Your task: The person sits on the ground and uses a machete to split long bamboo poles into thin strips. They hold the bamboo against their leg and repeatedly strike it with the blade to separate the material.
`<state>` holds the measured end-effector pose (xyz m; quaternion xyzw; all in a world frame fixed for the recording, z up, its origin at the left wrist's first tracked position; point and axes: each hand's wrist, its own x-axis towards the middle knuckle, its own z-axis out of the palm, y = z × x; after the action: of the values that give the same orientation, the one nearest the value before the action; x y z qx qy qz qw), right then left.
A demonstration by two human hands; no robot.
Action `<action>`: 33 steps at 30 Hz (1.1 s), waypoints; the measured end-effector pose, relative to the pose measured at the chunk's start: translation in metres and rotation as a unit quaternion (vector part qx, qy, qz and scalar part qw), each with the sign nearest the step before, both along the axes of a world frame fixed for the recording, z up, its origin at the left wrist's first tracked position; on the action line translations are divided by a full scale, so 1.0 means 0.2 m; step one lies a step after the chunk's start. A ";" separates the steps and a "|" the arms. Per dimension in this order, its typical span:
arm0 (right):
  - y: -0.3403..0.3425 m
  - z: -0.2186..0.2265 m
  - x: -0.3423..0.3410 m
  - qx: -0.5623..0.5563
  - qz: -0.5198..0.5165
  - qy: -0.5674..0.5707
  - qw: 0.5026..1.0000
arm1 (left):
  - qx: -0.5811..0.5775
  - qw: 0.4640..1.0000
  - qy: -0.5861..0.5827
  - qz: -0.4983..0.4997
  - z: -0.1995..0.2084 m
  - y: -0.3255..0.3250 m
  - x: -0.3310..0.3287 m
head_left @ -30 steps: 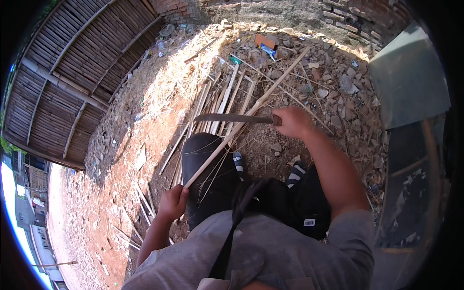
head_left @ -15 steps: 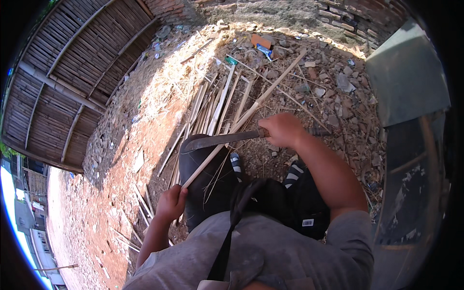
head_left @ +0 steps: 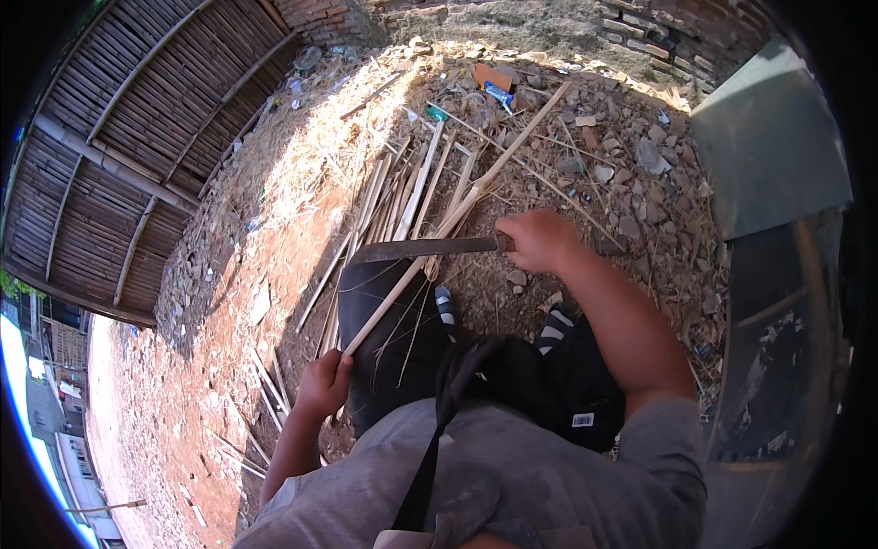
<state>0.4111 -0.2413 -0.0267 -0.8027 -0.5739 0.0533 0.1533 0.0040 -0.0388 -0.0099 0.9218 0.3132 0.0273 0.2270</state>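
1. Right hand (head_left: 540,240) was closed around the handle of a long, dark machete (head_left: 425,248), whose blade ran out to the person's left and lay across a pale bamboo stick (head_left: 457,215)
2. Left hand (head_left: 322,384) was wrapped shut around the near, lower end of that same stick, close to the person's left knee, while the far end stretched up and away over the rubble toward a brick wall (head_left: 668,27)
3. Blade and stick met just above the dark trousers (head_left: 393,339) covering the person's left leg; a striped sock (head_left: 445,306) showed just beside that spot
4. Split bamboo strips (head_left: 393,197) lay fanned on the ground beyond the blade, among stones, straw and bits of litter
5. Judged risk: the edge worked close to the thigh, so a glancing stroke off the hard, rounded bamboo could have carried the blade down into the leg
6. Judged risk: the left hand held the stick in line with the cut and lower down, so a blade running along the grain might have slid toward those fingers
7. Judged risk: the stick was steadied only by one hand and the leg, so it could have rolled or kicked sideways under pressure, and the split could have wandered off line
8. Judged risk: loose stones underfoot and scattered strips offered poor footing, and splinters could have sprung from the cut toward the bare forearms
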 end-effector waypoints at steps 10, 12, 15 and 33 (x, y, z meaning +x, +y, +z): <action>-0.03 0.04 0.17 -0.056 -0.148 0.127 0.979 | 0.012 1.000 -0.025 0.002 -0.06 0.03 -0.03; -0.03 0.05 0.14 -0.030 -0.148 0.141 0.978 | -0.002 1.000 -0.024 -0.002 -0.05 0.03 -0.04; -0.01 0.04 0.08 -0.006 -0.099 0.081 0.992 | -0.016 0.999 -0.026 -0.009 -0.04 0.03 -0.03; -0.01 0.03 0.07 0.020 -0.093 0.054 0.994 | -0.039 0.999 0.007 -0.002 0.01 0.05 -0.02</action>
<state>0.4255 -0.2426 -0.0216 -0.8453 -0.4886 0.0702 0.2045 -0.0004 -0.0279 -0.0077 0.9130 0.3134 0.0082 0.2610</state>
